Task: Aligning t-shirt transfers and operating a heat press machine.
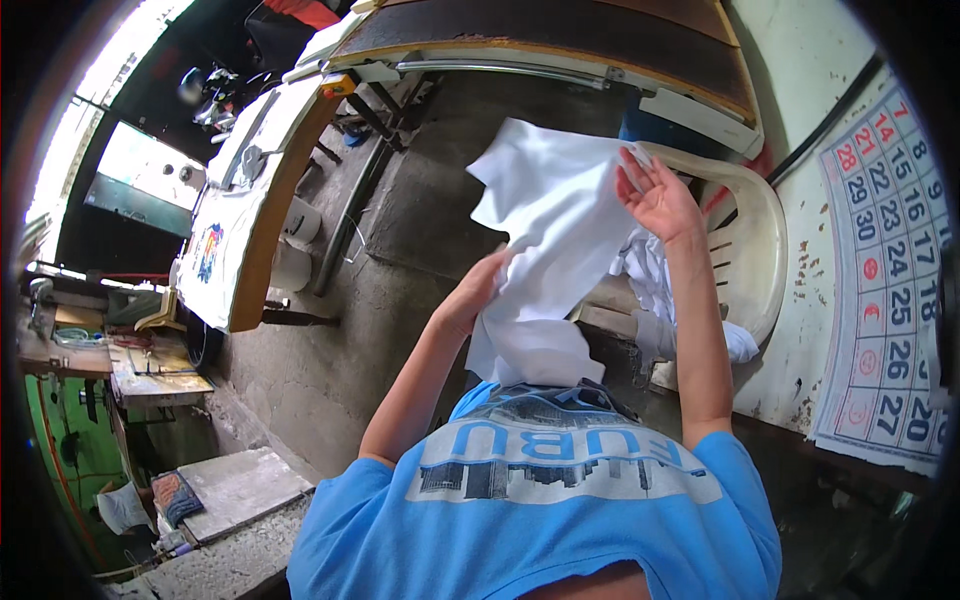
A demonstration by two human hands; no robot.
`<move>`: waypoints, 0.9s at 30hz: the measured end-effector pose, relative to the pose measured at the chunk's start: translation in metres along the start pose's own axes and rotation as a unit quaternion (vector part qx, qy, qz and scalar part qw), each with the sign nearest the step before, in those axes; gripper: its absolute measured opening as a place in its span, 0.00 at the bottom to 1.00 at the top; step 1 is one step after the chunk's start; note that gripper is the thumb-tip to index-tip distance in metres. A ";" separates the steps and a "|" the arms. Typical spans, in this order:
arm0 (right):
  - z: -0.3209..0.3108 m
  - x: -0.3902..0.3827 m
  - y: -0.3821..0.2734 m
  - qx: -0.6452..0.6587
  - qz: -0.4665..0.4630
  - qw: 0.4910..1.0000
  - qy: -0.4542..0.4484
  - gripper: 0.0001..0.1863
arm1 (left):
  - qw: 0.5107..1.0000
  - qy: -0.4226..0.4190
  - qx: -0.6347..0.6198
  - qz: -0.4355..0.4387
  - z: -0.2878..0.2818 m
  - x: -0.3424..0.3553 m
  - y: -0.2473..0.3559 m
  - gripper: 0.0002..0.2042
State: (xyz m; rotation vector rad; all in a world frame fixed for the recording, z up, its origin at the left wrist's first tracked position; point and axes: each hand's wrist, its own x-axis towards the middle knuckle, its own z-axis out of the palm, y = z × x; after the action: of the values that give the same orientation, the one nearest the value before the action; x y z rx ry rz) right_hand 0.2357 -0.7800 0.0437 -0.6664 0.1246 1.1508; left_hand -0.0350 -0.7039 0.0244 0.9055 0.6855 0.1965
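One white fabric panel, creased, hung between the hands, its near end at the blue T-shirt, left of the white plastic chair. One left hand, at the panel's left edge: fingers mostly hidden; I could not tell whether they pinched. One right hand, at the far right edge, palm showing: fingers loosely spread. Handling, in my judgement: opposite edges wanted a light, even pull, with loose ends kept off the concrete floor.
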 end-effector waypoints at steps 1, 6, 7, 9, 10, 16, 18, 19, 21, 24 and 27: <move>-0.005 0.003 0.000 0.004 0.002 1.000 0.006 0.17 | 0.999 0.003 0.033 0.000 0.003 -0.005 0.001 0.23; -0.007 0.007 0.009 -0.054 0.015 0.998 -0.040 0.15 | 0.999 -0.029 -0.008 0.016 -0.008 -0.010 0.012 0.18; -0.003 0.005 0.014 -0.115 0.010 0.992 -0.048 0.15 | 0.999 -0.027 -0.006 0.030 -0.010 -0.010 0.015 0.18; 0.013 -0.004 0.027 -0.240 -0.014 0.970 -0.026 0.14 | 0.998 -0.040 -0.042 0.030 -0.019 -0.001 0.017 0.18; 0.023 -0.013 0.038 -0.242 -0.014 0.970 -0.025 0.14 | 0.998 -0.041 -0.044 0.031 -0.018 0.002 0.020 0.18; 0.092 -0.063 0.103 -0.628 -0.391 0.667 -0.088 0.04 | 0.968 -0.088 -0.216 0.089 -0.018 0.021 0.044 0.19; 0.096 -0.053 0.119 -0.669 -0.418 0.603 -0.114 0.06 | 0.970 -0.084 -0.202 0.106 -0.025 0.026 0.051 0.22; 0.098 -0.047 0.125 -0.671 -0.421 0.600 -0.114 0.06 | 0.969 -0.089 -0.201 0.113 -0.028 0.029 0.056 0.23; 0.105 -0.034 0.134 -0.667 -0.442 0.595 -0.079 0.07 | 0.969 -0.096 -0.196 0.119 -0.038 0.036 0.064 0.24; 0.123 -0.018 0.142 -0.668 -0.430 0.606 -0.034 0.08 | 0.970 -0.093 -0.180 0.136 -0.052 0.038 0.079 0.24; 0.125 0.009 0.154 -0.726 -0.482 0.485 -0.070 0.07 | 0.974 -0.088 -0.147 0.151 -0.070 0.040 0.087 0.22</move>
State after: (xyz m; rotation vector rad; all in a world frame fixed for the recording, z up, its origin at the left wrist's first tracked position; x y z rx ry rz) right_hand 0.0752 -0.6678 0.0752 -1.7828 -1.4136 -0.1415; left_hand -0.0372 -0.5877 0.0440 0.7264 0.3401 0.4705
